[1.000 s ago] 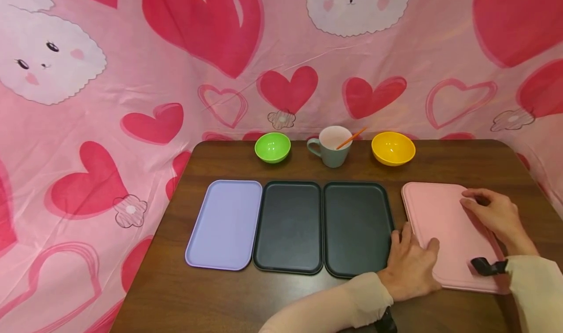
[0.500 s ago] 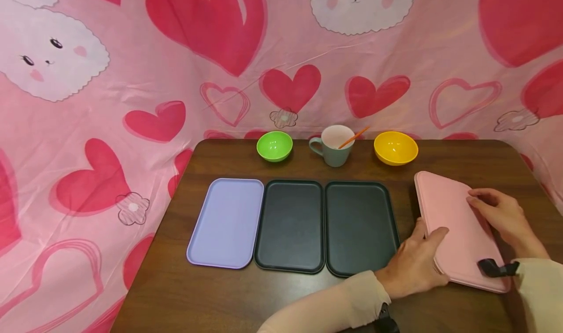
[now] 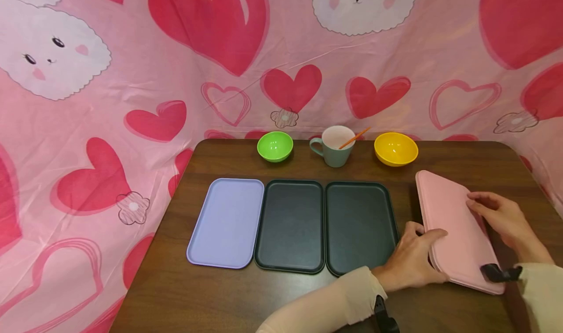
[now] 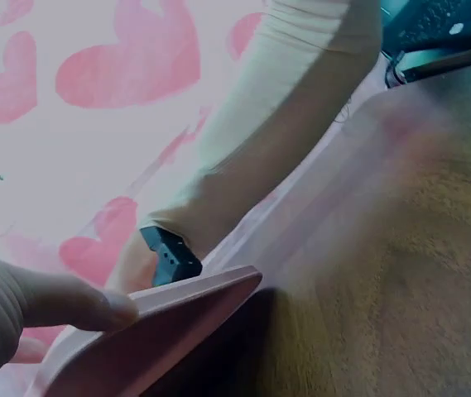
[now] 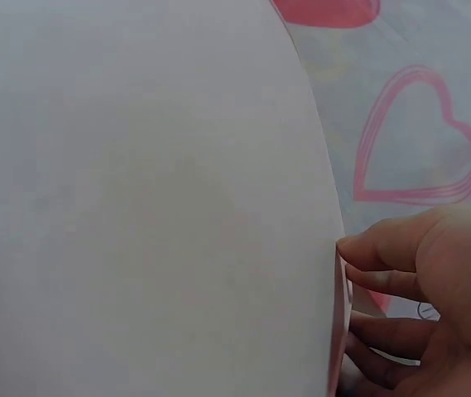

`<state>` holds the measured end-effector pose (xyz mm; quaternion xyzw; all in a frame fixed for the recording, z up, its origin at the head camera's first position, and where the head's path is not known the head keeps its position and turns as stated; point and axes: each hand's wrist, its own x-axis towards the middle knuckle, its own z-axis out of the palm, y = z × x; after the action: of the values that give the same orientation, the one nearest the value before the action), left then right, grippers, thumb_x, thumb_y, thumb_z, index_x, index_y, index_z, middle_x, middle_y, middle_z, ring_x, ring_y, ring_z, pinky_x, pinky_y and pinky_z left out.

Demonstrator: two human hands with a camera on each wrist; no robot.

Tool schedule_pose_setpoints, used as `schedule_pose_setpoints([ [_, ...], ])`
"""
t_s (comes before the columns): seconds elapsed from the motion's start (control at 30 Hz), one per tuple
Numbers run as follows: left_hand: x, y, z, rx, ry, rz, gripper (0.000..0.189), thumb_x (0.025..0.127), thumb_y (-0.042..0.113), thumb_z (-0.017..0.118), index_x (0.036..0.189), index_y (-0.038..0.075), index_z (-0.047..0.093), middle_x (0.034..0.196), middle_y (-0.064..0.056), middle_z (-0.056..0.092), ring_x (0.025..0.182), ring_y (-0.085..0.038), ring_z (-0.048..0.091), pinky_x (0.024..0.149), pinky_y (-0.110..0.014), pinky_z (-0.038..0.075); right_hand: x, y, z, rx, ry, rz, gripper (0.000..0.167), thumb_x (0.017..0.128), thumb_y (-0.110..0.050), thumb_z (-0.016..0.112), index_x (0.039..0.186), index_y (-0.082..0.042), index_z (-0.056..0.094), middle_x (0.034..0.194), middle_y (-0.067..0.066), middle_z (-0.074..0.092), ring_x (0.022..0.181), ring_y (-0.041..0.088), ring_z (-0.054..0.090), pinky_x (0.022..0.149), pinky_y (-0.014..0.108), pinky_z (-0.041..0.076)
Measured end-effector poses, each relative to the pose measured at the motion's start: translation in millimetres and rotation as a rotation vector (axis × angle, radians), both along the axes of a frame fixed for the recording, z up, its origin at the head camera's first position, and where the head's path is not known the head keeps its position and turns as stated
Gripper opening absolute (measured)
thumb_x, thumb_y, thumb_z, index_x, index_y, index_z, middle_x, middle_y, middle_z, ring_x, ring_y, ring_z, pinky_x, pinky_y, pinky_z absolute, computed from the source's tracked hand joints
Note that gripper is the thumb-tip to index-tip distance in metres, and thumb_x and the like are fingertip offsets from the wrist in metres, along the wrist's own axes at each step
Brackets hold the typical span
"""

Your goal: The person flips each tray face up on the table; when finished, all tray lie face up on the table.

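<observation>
At the right of the table, a pink tray [image 3: 453,225] lies tilted, its left edge raised off the wood, and a doubled rim shows along that edge. My left hand [image 3: 411,257] grips this raised edge, the thumb on top and the fingers going under. The left wrist view shows the thumb [image 4: 94,308] pressed on the tray's rim [image 4: 194,289]. On the far right long side, my right hand [image 3: 499,215] holds the tray's edge with its fingertips. In the right wrist view, the fingers [image 5: 384,248] meet that edge, the lower ones beside the rim.
Left of the pink tray lie two black trays [image 3: 360,225] [image 3: 290,225] and a lilac tray [image 3: 226,223], side by side. Behind them stand a green bowl [image 3: 275,147], a mug [image 3: 335,152] with an orange stick [image 3: 355,137], and a yellow bowl [image 3: 396,149]. A heart-patterned cloth [image 3: 176,54] hangs behind.
The pink tray has gone from lying flat to tilted, its left edge rising and shifting right. My left hand has moved from resting by that edge to gripping it.
</observation>
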<state>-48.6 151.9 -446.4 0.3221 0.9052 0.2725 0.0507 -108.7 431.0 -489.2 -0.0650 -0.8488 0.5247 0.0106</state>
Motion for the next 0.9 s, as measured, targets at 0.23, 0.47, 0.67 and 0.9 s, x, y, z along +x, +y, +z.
schedule_pose_setpoints([
  [0.23,0.3,-2.0,3.1,-0.065,0.039,0.008,0.074,0.070,0.055,0.086,0.137,0.039,0.058,0.118,0.011,0.047,0.100,0.001,0.033,0.082,-0.011,0.027,6.8,-4,3.0,0.077,0.018,0.043,0.027,0.096,-0.016,0.065,0.102,-0.042,0.063,0.092,-0.048,0.052,0.082,-0.028,0.048,0.066,0.001,0.040],
  [0.47,0.3,-4.2,7.3,-0.049,0.075,0.003,0.071,0.071,0.056,0.084,0.135,0.040,0.059,0.121,0.012,0.048,0.101,0.000,0.033,0.083,-0.011,0.026,12.3,-10,12.8,0.310,-0.026,0.080,0.044,0.098,-0.028,0.063,0.125,0.007,0.055,0.092,-0.051,0.037,0.081,-0.032,0.037,0.062,0.004,0.039],
  [0.67,0.9,-5.3,13.3,0.001,0.004,0.011,0.068,0.071,0.051,0.086,0.133,0.041,0.061,0.123,0.013,0.050,0.101,0.002,0.033,0.078,-0.012,0.025,16.5,-16,20.2,0.365,-0.030,0.096,0.049,0.098,-0.029,0.064,0.126,0.010,0.053,0.091,-0.050,0.037,0.080,-0.032,0.036,0.061,0.006,0.038],
  [0.9,1.6,-6.9,16.1,0.056,-0.011,0.025,0.061,0.075,0.046,0.084,0.132,0.038,0.062,0.123,0.014,0.052,0.103,0.002,0.034,0.079,-0.013,0.025,22.4,-23,31.1,0.416,-0.068,0.167,0.049,0.098,-0.032,0.062,0.127,0.007,0.055,0.107,0.010,0.075,0.083,-0.031,0.035,0.061,0.009,0.040],
])
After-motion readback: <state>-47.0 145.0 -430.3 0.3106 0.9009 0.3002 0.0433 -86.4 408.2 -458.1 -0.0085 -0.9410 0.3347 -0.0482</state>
